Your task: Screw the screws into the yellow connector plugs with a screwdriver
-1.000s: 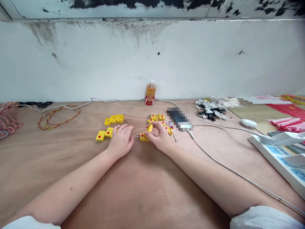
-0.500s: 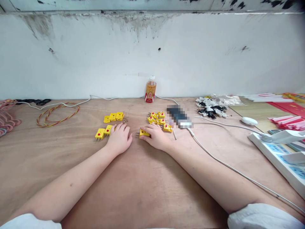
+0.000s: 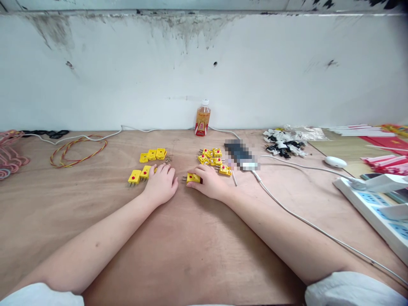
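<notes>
My right hand [image 3: 210,182] lies on the wooden table [image 3: 191,246], its fingers pressed down on a yellow plug connector [image 3: 192,178] whose metal pins point left. My left hand [image 3: 162,184] rests flat beside it with fingers spread, holding nothing, its fingertips next to two yellow connectors [image 3: 139,175]. Three more yellow pieces [image 3: 153,154] lie behind the left hand. A cluster of several yellow connectors [image 3: 214,159] sits just behind the right hand, with a small screwdriver [image 3: 233,176] to its right.
A drink bottle [image 3: 202,118] stands at the wall. A phone [image 3: 240,154] with a white cable [image 3: 306,221] lies right of the connectors. Black and white parts [image 3: 282,144], a white power strip [image 3: 372,208] and red-yellow wire coils [image 3: 76,151] sit around.
One second ago my right hand held a yellow piece raised above the connector. It has since come down flat onto the connector. The left hand has stayed in place.
</notes>
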{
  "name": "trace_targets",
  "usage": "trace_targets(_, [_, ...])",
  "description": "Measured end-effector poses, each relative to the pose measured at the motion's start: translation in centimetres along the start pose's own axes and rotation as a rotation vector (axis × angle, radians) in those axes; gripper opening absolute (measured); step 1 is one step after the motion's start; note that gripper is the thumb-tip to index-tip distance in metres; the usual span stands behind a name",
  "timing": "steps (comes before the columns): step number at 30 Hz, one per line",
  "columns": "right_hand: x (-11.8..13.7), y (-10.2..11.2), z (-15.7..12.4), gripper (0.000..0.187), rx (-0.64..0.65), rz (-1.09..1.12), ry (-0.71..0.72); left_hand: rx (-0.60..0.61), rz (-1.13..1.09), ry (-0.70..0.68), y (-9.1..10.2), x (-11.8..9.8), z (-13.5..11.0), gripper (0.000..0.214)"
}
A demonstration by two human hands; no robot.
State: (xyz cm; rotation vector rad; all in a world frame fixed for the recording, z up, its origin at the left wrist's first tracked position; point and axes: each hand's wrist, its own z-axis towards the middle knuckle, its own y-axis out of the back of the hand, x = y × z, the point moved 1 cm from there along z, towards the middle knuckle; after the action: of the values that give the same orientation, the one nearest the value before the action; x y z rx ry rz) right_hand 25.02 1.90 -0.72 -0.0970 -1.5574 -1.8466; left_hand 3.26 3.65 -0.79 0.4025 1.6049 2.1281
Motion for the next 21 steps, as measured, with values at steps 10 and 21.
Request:
trace_targets(10, [0.24, -0.11, -0.13, 0.039, 0.008, -0.075, 0.033, -0.083, -0.139, -0.286, 0.60, -0.29, -0.30, 0.032])
trace_targets(21, [-0.02, -0.35, -0.04, 0.042, 0.009, -0.068, 0.074, -0.187, -0.220, -0.431, 0.49, -0.15, -0.29, 0.026])
